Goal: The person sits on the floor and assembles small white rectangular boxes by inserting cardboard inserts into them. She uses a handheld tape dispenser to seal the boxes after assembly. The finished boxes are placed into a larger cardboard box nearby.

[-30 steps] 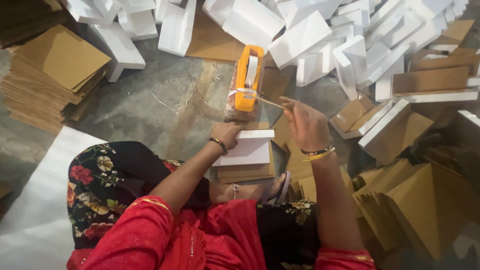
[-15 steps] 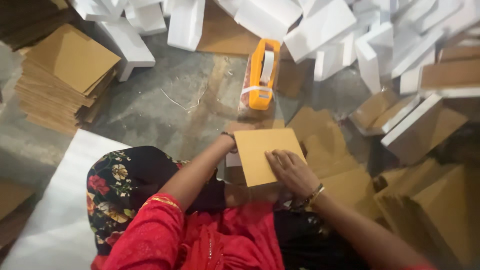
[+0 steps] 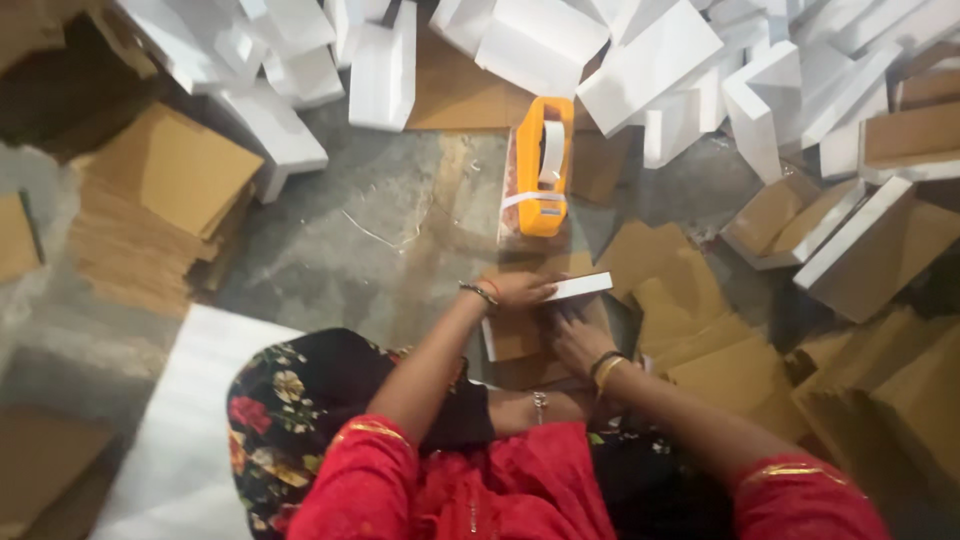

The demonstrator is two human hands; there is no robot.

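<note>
I sit on the floor with a small open cardboard box (image 3: 520, 335) in front of my knees; its inside is brown and its rim is white. My left hand (image 3: 515, 290) grips the box's far white edge (image 3: 578, 287). My right hand (image 3: 578, 340) presses down inside the box on its brown bottom, fingers spread. An orange tape dispenser (image 3: 542, 165) with a white tape roll stands on the floor just beyond the box.
A heap of white folded boxes (image 3: 640, 60) fills the far side. Stacks of flat brown cardboard sheets (image 3: 165, 215) lie at the left, and brown flat pieces (image 3: 700, 330) and half-made boxes (image 3: 860, 240) at the right. A white sheet (image 3: 190, 420) lies by my left knee.
A second ago my right hand pulled tape from the dispenser. Then both hands held a brown cardboard piece over the box. Now that piece lies inside the box under my right hand.
</note>
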